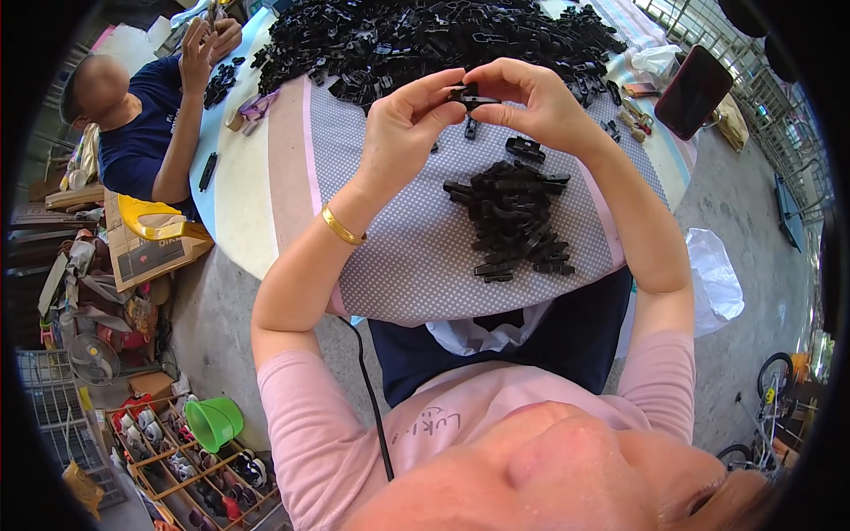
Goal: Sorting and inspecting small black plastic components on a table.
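1. the small black plastic clip [470, 96] is a dark, flat, moulded piece, glossy in places; fine detail is too small to tell.
2. it is held in the air between both hands, above the far part of the dotted grey cloth [398, 239] that covers the round table [239, 203].
3. its long axis runs roughly left to right across the view, nearly level, one end toward each hand.
4. the left hand [403, 124] has thumb and forefinger pinched on the clip's left end, the other fingers curled.
5. the right hand [540, 102] pinches the right end with thumb and fingertips, its fingers arched over the piece.
6. a gold bangle [341, 227] sits on the left wrist.
7. a small heap of like black pieces [512, 221] lies on the cloth below the hands, nearer the person.
8. a far larger pile of black parts [425, 40] covers the far side of the table.
9. a second person in a dark blue shirt [142, 124] sits at the left rim, hands raised.
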A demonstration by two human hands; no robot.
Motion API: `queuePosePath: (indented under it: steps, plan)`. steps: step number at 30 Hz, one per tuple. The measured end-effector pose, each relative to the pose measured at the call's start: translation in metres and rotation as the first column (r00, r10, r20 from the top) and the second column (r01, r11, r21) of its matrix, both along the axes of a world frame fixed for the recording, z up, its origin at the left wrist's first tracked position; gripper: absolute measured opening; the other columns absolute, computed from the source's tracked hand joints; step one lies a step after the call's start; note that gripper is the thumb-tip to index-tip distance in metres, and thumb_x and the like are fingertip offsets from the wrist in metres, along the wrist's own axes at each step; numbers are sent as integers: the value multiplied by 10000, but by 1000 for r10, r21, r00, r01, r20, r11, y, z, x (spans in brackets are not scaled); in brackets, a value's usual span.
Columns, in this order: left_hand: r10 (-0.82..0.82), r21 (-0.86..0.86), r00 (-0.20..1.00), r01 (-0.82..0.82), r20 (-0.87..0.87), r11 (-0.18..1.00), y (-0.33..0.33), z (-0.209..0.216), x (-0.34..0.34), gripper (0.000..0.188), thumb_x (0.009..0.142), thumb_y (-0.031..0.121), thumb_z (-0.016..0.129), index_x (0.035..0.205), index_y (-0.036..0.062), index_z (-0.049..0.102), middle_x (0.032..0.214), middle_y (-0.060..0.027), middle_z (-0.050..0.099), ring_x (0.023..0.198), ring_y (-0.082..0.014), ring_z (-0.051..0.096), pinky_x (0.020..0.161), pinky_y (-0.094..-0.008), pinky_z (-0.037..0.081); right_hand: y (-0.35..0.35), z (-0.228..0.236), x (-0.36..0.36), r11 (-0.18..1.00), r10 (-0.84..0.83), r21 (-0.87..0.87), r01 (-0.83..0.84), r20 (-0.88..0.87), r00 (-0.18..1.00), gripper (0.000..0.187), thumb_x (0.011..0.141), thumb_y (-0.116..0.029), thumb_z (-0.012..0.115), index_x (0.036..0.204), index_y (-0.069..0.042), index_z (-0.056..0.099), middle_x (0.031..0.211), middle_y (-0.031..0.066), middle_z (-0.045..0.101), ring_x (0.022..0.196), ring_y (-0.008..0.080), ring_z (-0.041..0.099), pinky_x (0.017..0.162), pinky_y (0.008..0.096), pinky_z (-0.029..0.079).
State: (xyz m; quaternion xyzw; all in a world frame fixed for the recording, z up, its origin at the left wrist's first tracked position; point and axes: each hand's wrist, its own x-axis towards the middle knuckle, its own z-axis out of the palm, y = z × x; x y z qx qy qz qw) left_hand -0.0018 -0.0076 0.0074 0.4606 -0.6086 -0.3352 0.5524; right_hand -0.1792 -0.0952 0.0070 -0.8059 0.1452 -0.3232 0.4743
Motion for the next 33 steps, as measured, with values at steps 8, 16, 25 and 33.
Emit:
queuePosePath:
  steps: [8, 16, 25, 33]
  plan:
    - [9, -25, 1000, -9, -12, 1000, -1, 1, 1, 319, 798, -7, 606, 1114, 31, 586, 910, -60, 645, 781, -81, 602, 683, -194, 498, 8, -4, 6, 961, -124, -243, 129, 38, 992, 395, 739, -169, 715, 1043, 6, 534, 965, 105, 587, 910, 186, 592, 834, 295, 477]
    - [1, -69, 998, 3, 62, 998, 2, 6, -1, 343, 806, -11, 593, 1145, 29, 557, 928, -82, 642, 837, -112, 602, 731, -218, 503, 9, -6, 8, 970, -150, -182, 160, 69, 986, 326, 728, -114, 718, 966, -6, 523, 880, 94, 608, 842, 173, 602, 774, 282, 490]
    - [-311, 14, 938, 312, 151, 950, 10, 11, 1, 283, 770, -42, 615, 1050, -10, 583, 1009, -69, 611, 895, -118, 580, 810, -239, 473, -21, -5, -2, 993, 19, 115, -35, 135, 991, 220, 853, -148, 583, 1040, -32, 599, 918, 56, 629, 830, 131, 607, 749, 245, 494]
    - [-494, 207, 865, 469, 87, 859, 12, 14, -4, 169, 768, 99, 663, 906, 1, 655, 902, -65, 649, 843, -128, 592, 777, -250, 472, -20, -34, 7, 760, -239, -650, 10, -266, 934, 226, 731, -92, 620, 954, -108, 655, 1102, 13, 567, 1032, 217, 498, 867, 324, 437]
